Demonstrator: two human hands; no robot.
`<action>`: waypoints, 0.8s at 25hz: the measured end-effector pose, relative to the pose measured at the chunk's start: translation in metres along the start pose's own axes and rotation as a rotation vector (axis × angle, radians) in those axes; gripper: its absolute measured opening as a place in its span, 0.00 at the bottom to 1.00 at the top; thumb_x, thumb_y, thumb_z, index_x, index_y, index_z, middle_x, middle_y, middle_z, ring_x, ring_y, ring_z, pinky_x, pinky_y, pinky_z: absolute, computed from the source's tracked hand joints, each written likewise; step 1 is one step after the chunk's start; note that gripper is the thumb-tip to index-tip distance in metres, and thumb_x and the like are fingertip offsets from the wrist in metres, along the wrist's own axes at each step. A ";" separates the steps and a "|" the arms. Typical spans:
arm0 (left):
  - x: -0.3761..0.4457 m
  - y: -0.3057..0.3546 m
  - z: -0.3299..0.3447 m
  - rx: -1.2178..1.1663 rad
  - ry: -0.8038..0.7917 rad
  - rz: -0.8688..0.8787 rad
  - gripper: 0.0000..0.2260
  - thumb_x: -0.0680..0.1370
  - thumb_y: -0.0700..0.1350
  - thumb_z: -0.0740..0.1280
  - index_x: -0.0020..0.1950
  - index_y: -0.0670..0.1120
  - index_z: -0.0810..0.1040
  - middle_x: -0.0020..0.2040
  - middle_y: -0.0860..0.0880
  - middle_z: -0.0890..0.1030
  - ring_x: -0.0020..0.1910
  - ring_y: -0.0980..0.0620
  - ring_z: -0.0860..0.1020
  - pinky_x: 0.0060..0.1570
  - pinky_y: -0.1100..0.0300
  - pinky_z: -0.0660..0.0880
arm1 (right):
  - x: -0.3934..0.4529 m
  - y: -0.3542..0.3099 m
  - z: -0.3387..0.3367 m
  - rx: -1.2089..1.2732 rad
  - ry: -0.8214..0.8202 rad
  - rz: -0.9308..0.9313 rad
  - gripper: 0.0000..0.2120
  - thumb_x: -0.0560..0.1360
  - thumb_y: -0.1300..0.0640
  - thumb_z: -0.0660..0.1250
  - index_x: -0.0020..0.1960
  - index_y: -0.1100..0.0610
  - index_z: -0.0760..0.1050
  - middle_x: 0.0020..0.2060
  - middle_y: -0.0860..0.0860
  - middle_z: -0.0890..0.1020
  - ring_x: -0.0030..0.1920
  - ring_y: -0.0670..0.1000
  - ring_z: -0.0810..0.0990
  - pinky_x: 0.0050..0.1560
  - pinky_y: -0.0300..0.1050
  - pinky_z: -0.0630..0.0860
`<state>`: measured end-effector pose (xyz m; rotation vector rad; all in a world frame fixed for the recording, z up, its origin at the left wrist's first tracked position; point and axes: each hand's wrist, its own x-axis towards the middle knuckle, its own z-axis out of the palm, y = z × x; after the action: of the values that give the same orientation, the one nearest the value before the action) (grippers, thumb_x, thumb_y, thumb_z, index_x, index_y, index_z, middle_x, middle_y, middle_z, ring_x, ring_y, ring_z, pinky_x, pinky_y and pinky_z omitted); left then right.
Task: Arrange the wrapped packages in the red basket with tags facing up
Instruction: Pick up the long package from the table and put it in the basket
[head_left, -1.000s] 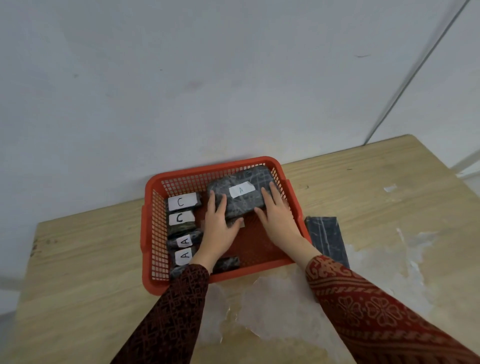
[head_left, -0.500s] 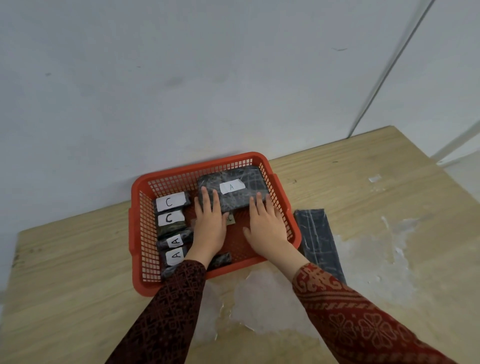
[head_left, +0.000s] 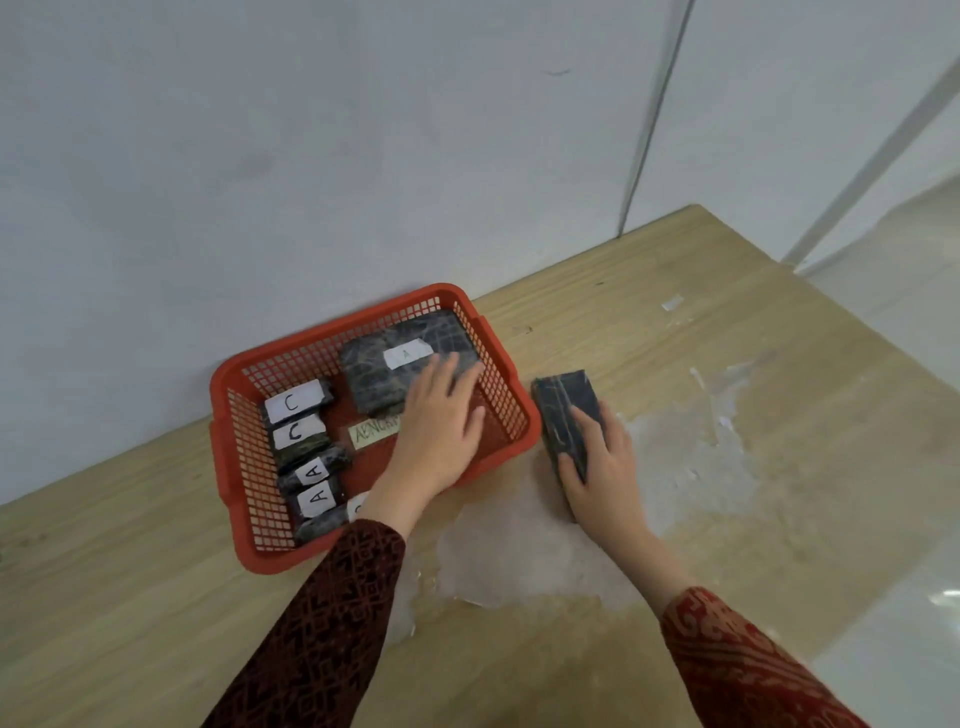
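Sitting at the back edge of the wooden table (head_left: 675, 322), against the wall: red basket (head_left: 223, 467). Lying along its left wall in a row, tags up: small wrapped packages, marked C (head_left: 293, 402), C (head_left: 297, 434), A (head_left: 313, 471), A (head_left: 318, 497), with a fifth package (head_left: 332, 519) at the near-left corner, its tag half hidden by the sleeve. Resting in the far-right corner, tag A up: large wrapped package (head_left: 384, 374). Showing on the basket floor: printed label (head_left: 375, 431). Hovering over the basket's right half, fingers spread loosely and blurred: left hand (head_left: 441, 431), fingertips overlapping the large package's near-right edge; touching or not, cannot tell. Lying on the table just right of the basket, no tag showing: long dark package (head_left: 563, 410). Curling around its near end, thumb on the left side, fingers on top: right hand (head_left: 602, 467).
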<state>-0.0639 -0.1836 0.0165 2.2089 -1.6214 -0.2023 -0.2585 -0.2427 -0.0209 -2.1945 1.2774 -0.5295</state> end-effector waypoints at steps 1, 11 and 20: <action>0.001 0.015 0.004 0.023 -0.034 0.113 0.23 0.81 0.50 0.56 0.76 0.49 0.58 0.77 0.44 0.56 0.76 0.45 0.49 0.71 0.52 0.41 | -0.013 0.014 0.002 -0.093 -0.048 0.121 0.30 0.76 0.49 0.65 0.74 0.56 0.60 0.76 0.60 0.56 0.75 0.61 0.56 0.72 0.61 0.60; 0.035 0.085 0.049 0.587 -0.422 0.508 0.31 0.78 0.42 0.61 0.78 0.50 0.50 0.78 0.41 0.53 0.76 0.42 0.48 0.74 0.44 0.44 | -0.036 0.035 -0.019 -0.037 0.021 0.266 0.28 0.75 0.52 0.66 0.73 0.58 0.63 0.73 0.59 0.63 0.69 0.59 0.61 0.68 0.52 0.62; 0.045 0.075 -0.076 -0.218 -0.015 0.354 0.19 0.66 0.61 0.72 0.50 0.52 0.78 0.45 0.57 0.78 0.45 0.59 0.73 0.45 0.65 0.67 | -0.002 -0.004 -0.119 0.825 -0.019 0.256 0.18 0.73 0.46 0.52 0.44 0.48 0.81 0.41 0.49 0.83 0.43 0.47 0.80 0.40 0.42 0.74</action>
<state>-0.0900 -0.2277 0.1203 1.7325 -1.8681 -0.2804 -0.3256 -0.2697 0.0739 -1.3325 1.0441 -0.7579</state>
